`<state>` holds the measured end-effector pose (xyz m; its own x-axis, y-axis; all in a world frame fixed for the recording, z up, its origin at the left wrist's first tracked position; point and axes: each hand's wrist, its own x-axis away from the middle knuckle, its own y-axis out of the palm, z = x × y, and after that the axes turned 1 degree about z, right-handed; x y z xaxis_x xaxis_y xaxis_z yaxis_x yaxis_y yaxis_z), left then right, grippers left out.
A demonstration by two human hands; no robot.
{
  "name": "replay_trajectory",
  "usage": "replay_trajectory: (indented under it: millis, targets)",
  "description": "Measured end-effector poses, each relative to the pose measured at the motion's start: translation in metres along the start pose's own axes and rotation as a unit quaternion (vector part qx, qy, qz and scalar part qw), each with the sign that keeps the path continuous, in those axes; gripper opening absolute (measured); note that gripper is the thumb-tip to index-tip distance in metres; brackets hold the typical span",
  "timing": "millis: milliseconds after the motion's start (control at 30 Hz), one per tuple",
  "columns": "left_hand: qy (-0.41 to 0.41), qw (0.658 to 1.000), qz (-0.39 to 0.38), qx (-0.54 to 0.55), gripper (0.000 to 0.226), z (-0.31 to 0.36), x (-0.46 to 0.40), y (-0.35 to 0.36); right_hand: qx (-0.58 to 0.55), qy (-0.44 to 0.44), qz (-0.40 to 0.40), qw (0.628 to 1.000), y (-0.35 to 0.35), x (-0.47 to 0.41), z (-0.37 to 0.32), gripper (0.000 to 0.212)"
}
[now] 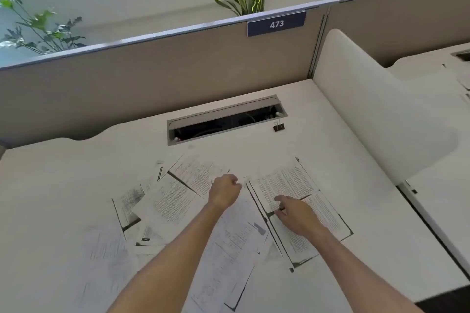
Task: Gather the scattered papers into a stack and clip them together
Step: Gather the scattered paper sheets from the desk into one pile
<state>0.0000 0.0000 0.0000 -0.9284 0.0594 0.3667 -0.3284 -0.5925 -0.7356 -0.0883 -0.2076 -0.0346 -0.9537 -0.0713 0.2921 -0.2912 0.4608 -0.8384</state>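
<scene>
Several printed paper sheets [167, 201] lie scattered and overlapping across the middle of the white desk [76, 173]. A black binder clip [278, 126] stands farther back, just right of the cable slot. My left hand [223, 192] is curled into a loose fist over the sheets at the centre; whether it pinches a sheet edge is unclear. My right hand [296, 215] rests fingers-down on a sheet of text [284, 183] at the right, fingertips touching the page.
An open cable slot [226, 119] is cut into the desk behind the papers. A beige partition [152, 71] with a "473" sign [276, 24] closes the back. A white curved divider [368, 109] stands at the right, with a neighbouring desk beyond it.
</scene>
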Motion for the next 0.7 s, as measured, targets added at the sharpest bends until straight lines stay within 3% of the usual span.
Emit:
replay_trajectory:
  millis: [267, 400, 700]
  targets:
    - [0.003, 0.999, 0.008, -0.042, 0.039, 0.02, -0.035, 0.027, -0.069, 0.004, -0.013, 0.997, 0.0, -0.016, 0.017, 0.041]
    - [-0.005, 0.997, 0.004, -0.078, 0.012, 0.025, -0.054, 0.037, -0.092, 0.014, -0.011, 0.996, 0.005, -0.027, 0.025, 0.039]
    - [-0.026, 0.998, 0.022, -0.055, 0.018, 0.019, -0.065, 0.052, -0.106, 0.039, 0.009, 0.994, 0.018, -0.035, 0.034, 0.031]
